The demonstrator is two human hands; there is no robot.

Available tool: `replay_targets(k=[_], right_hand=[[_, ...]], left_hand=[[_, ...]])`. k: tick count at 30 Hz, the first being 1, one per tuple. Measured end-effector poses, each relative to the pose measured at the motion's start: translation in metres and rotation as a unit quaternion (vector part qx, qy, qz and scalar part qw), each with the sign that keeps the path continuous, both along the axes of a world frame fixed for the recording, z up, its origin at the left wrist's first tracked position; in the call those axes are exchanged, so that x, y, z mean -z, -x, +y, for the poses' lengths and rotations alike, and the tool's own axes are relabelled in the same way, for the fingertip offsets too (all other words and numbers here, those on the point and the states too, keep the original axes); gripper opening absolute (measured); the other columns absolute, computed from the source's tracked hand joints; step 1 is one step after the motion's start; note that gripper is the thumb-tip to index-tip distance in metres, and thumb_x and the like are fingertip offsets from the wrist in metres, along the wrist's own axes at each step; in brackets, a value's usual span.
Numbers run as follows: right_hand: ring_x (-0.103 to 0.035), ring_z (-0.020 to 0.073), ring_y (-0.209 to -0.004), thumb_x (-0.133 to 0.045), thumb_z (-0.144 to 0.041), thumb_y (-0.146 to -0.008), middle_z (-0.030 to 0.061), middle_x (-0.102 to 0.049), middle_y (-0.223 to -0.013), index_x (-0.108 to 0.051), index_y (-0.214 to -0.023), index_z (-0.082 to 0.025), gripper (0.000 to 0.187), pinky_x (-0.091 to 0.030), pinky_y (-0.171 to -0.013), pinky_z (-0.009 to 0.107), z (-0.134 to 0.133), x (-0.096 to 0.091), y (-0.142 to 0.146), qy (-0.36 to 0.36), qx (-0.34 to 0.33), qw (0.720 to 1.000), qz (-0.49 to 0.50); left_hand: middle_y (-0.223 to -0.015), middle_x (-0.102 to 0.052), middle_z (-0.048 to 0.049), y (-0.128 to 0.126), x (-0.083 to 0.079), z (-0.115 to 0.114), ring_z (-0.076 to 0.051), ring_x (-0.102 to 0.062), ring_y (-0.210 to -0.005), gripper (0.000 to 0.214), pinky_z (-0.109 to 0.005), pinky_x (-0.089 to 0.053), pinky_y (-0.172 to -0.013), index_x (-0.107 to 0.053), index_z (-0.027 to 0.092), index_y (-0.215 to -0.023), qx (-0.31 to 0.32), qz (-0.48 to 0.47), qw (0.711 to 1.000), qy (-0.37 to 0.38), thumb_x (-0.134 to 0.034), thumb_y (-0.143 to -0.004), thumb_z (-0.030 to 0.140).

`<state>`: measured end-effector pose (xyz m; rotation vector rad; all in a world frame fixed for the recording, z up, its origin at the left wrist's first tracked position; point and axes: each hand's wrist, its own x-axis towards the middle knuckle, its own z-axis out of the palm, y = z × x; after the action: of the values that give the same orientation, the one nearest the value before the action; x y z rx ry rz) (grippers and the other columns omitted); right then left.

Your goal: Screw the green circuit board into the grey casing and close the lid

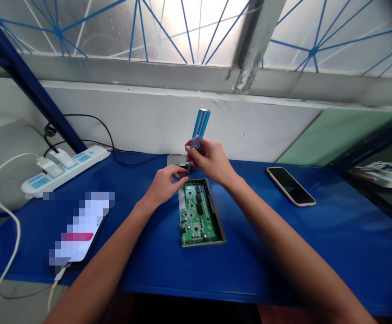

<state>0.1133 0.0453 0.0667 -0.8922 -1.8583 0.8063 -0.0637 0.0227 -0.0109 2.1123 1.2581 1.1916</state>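
Blue screwdriver [201, 124] pinched in R hand [212, 158]; L hand [165, 183] curled nr PCB [193, 221], grip unclear.

So we've got see-through, shiny plastic on the screwdriver handle [201, 123] in our right grip [212, 157], metal on the shank [189, 167] below it. Nearer us than that grip, the circuit board [196, 213] sits in a dull metal case [222, 234]. Bench [250, 270] underneath: smooth, glossy. Power strip [81, 158] left of our left grip [162, 185]: smooth plastic.
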Motion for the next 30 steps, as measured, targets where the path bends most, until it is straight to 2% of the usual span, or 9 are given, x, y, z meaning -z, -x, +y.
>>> replay_targets(k=[3,8,13,19,24,28,30], right_hand=[[-0.059,0.0108,-0.057,-0.06,-0.032,-0.095,0.0014,-0.069,-0.071,-0.061,-0.094,-0.018,0.015,-0.046,-0.059,0.028,-0.001,-0.002,0.003,0.001,0.011,1.0,-0.013],[-0.06,0.0117,-0.057,-0.061,-0.029,-0.093,0.0017,-0.07,-0.071,-0.063,-0.091,-0.017,0.012,-0.046,-0.06,0.028,-0.002,-0.003,0.011,-0.004,0.026,0.999,-0.03],[-0.061,0.0139,-0.062,-0.066,-0.035,-0.09,0.0018,-0.067,-0.071,-0.067,-0.094,-0.016,0.019,-0.048,-0.063,0.03,-0.001,-0.001,0.009,0.03,-0.002,0.999,-0.034],[-0.062,0.0146,-0.067,-0.067,-0.029,-0.086,0.0024,-0.067,-0.076,-0.07,-0.098,-0.013,0.02,-0.052,-0.067,0.032,-0.004,-0.005,-0.002,0.076,-0.059,0.995,-0.028],[-0.062,0.0137,-0.063,-0.061,-0.024,-0.087,0.0066,-0.071,-0.085,-0.07,-0.094,-0.013,0.016,-0.054,-0.062,0.031,-0.004,-0.005,-0.002,0.102,-0.087,0.991,-0.026],[-0.06,0.0129,-0.06,-0.065,-0.026,-0.085,0.0036,-0.068,-0.077,-0.069,-0.084,-0.015,0.012,-0.053,-0.061,0.031,-0.002,0.0,-0.001,0.082,-0.07,0.994,-0.018],[-0.059,0.013,-0.063,-0.068,-0.027,-0.084,0.0019,-0.066,-0.073,-0.065,-0.077,-0.016,0.013,-0.051,-0.065,0.03,-0.001,0.002,0.0,0.053,-0.06,0.997,-0.023]], left_hand=[[-0.091,-0.077,-0.0048,-0.01,0.002,0.0,-0.018,-0.07,-0.079,0.016,-0.031,-0.055,-0.071,-0.074,0.019,-0.098,-0.012,-0.063,0.998,0.004,-0.077,-0.084,0.026],[-0.073,-0.075,-0.0031,-0.021,0.005,0.004,-0.019,-0.071,-0.067,0.019,-0.031,-0.058,-0.066,-0.071,0.018,-0.08,-0.032,-0.159,0.986,0.028,-0.08,-0.08,0.034],[-0.081,-0.08,-0.0062,-0.017,0.008,0.005,-0.025,-0.077,-0.077,0.023,-0.036,-0.062,-0.072,-0.077,0.017,-0.084,-0.01,-0.214,0.974,0.074,-0.082,-0.077,0.038],[-0.09,-0.082,-0.0066,-0.013,0.003,0.001,-0.027,-0.078,-0.088,0.018,-0.038,-0.063,-0.082,-0.08,0.018,-0.092,0.024,-0.187,0.978,0.091,-0.076,-0.083,0.033],[-0.096,-0.081,-0.0074,-0.01,-0.001,-0.001,-0.028,-0.077,-0.095,0.017,-0.039,-0.061,-0.087,-0.079,0.018,-0.094,0.044,-0.137,0.987,0.076,-0.069,-0.089,0.031],[-0.098,-0.081,-0.0086,-0.01,-0.002,-0.003,-0.026,-0.077,-0.096,0.016,-0.039,-0.061,-0.091,-0.077,0.016,-0.096,0.059,-0.131,0.988,0.06,-0.065,-0.091,0.027],[-0.095,-0.08,-0.0078,-0.011,-0.003,-0.003,-0.024,-0.077,-0.089,0.014,-0.036,-0.062,-0.087,-0.075,0.016,-0.096,0.036,-0.122,0.991,0.038,-0.068,-0.09,0.026]])
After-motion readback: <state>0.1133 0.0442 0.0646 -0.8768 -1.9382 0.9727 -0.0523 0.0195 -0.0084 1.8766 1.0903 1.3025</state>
